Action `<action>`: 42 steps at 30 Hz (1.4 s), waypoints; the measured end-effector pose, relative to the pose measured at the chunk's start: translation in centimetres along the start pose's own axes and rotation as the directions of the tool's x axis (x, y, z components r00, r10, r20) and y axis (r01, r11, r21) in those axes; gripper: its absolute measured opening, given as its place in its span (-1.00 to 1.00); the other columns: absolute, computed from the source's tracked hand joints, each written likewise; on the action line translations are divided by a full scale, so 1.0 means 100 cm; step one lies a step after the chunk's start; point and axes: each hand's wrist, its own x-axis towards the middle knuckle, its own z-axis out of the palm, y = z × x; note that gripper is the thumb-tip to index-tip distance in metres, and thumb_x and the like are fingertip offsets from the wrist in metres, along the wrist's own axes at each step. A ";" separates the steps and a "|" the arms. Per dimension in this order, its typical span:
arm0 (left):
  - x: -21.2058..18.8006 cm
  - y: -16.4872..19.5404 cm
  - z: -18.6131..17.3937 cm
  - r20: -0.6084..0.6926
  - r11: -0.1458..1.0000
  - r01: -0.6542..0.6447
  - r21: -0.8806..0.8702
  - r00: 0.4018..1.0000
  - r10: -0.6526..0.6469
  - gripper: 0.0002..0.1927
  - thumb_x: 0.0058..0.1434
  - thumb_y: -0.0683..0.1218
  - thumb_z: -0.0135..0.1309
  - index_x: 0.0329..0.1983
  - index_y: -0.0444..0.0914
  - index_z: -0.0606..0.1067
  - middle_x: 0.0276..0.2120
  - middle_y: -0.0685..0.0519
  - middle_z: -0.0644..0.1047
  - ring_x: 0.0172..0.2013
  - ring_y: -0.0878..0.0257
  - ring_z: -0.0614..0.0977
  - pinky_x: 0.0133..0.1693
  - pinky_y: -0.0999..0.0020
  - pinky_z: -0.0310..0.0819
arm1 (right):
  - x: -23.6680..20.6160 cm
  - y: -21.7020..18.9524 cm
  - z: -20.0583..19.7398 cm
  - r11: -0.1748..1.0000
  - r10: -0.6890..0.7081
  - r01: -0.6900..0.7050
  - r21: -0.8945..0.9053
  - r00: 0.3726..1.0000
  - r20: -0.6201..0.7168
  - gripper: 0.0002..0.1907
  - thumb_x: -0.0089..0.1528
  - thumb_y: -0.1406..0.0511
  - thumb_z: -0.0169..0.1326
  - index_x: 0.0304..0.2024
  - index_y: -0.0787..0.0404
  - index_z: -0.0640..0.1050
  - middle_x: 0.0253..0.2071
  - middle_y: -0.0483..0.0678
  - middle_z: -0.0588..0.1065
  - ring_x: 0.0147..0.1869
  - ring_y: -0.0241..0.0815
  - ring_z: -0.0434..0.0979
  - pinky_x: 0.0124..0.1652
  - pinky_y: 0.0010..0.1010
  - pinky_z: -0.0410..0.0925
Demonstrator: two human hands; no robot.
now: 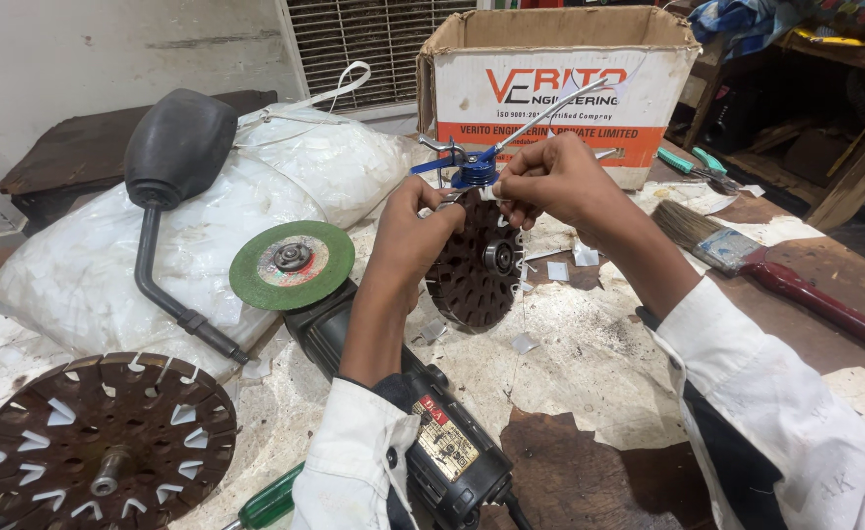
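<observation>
My left hand (415, 234) grips the upper edge of a dark slotted round core (472, 270), held upright on its rim with a bearing at its centre. My right hand (550, 179) pinches something small and pale at the top of the same core; a thin thread hangs down from there. Just behind my fingers stands a blue oil can (474, 172) with a long thin metal spout. Small white paper slips (525, 343) lie on the bench below the core.
A black angle grinder (442, 442) with a green disc (291, 264) lies under my left forearm. A second slotted core (104, 442) lies at front left, a white plastic sack (285, 186) with a black blower (179, 147) behind. A cardboard box (550, 88), a red-handled brush (747, 257) and a green screwdriver (270, 503) are nearby.
</observation>
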 end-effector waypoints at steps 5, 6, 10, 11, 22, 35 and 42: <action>-0.001 0.000 -0.002 0.036 1.000 0.006 -0.003 0.999 -0.006 -0.76 -0.04 -0.19 0.16 -0.44 -0.22 0.31 -0.39 0.06 0.48 -0.40 0.34 0.44 -0.35 0.39 0.35 | -0.005 -0.009 0.005 0.997 -0.059 0.057 0.043 0.997 0.041 -0.89 0.21 0.42 0.19 -0.32 0.42 0.60 -0.52 0.02 0.57 -0.53 -0.30 0.57 -0.50 -0.50 0.44; -0.001 0.000 -0.002 0.034 1.000 0.000 0.015 0.999 0.000 -0.77 -0.03 -0.19 0.18 -0.43 -0.23 0.33 -0.40 0.04 0.44 -0.40 0.33 0.42 -0.36 0.37 0.34 | -0.006 -0.011 0.009 0.997 -0.068 0.065 0.042 0.996 0.065 -0.90 0.21 0.42 0.17 -0.32 0.41 0.60 -0.52 0.00 0.58 -0.53 -0.30 0.57 -0.50 -0.50 0.44; -0.002 0.001 -0.002 0.037 1.000 -0.009 -0.012 0.999 0.010 -0.79 -0.03 -0.18 0.20 -0.41 -0.24 0.39 -0.35 0.06 0.52 -0.39 0.35 0.49 -0.34 0.38 0.41 | -0.007 -0.015 0.015 0.993 -0.116 0.117 -0.009 0.990 0.080 -0.89 0.21 0.41 0.18 -0.35 0.41 0.60 -0.52 -0.01 0.58 -0.53 -0.31 0.59 -0.51 -0.51 0.45; -0.002 0.001 -0.002 0.041 1.000 -0.012 -0.010 0.999 0.012 -0.80 -0.03 -0.18 0.20 -0.40 -0.24 0.41 -0.34 0.06 0.54 -0.38 0.36 0.51 -0.33 0.39 0.43 | -0.008 -0.016 0.015 0.990 -0.115 0.119 -0.071 0.992 0.059 -0.90 0.20 0.41 0.19 -0.36 0.39 0.61 -0.53 -0.02 0.58 -0.53 -0.31 0.59 -0.52 -0.50 0.43; -0.002 -0.001 -0.005 0.064 0.995 -0.096 0.008 0.993 0.095 -0.78 -0.06 -0.21 0.21 -0.37 -0.27 0.42 -0.27 0.02 0.56 -0.30 0.34 0.55 -0.25 0.40 0.48 | -0.006 -0.015 0.016 0.943 -0.183 0.174 -0.285 0.983 -0.008 -0.93 0.15 0.40 0.22 -0.38 0.32 0.65 -0.53 -0.11 0.59 -0.50 -0.40 0.59 -0.46 -0.54 0.46; -0.003 0.001 -0.004 0.087 0.996 -0.085 -0.039 0.992 0.088 -0.79 -0.06 -0.23 0.19 -0.35 -0.28 0.45 -0.25 0.04 0.56 -0.34 0.36 0.53 -0.30 0.45 0.45 | -0.011 -0.020 0.021 0.801 -0.352 0.296 -0.521 0.936 -0.010 -0.91 0.08 0.39 0.29 -0.38 0.31 0.65 -0.50 -0.09 0.59 -0.44 -0.37 0.58 -0.36 -0.48 0.46; -0.001 -0.001 -0.004 0.058 0.994 -0.111 -0.023 0.992 0.112 -0.80 -0.07 -0.24 0.19 -0.37 -0.27 0.45 -0.32 0.08 0.55 -0.34 0.41 0.52 -0.29 0.48 0.43 | -0.018 -0.024 0.021 0.723 -0.460 0.409 -0.556 0.886 0.054 -0.88 0.09 0.39 0.26 -0.35 0.34 0.62 -0.52 -0.03 0.56 -0.46 -0.30 0.59 -0.37 -0.42 0.44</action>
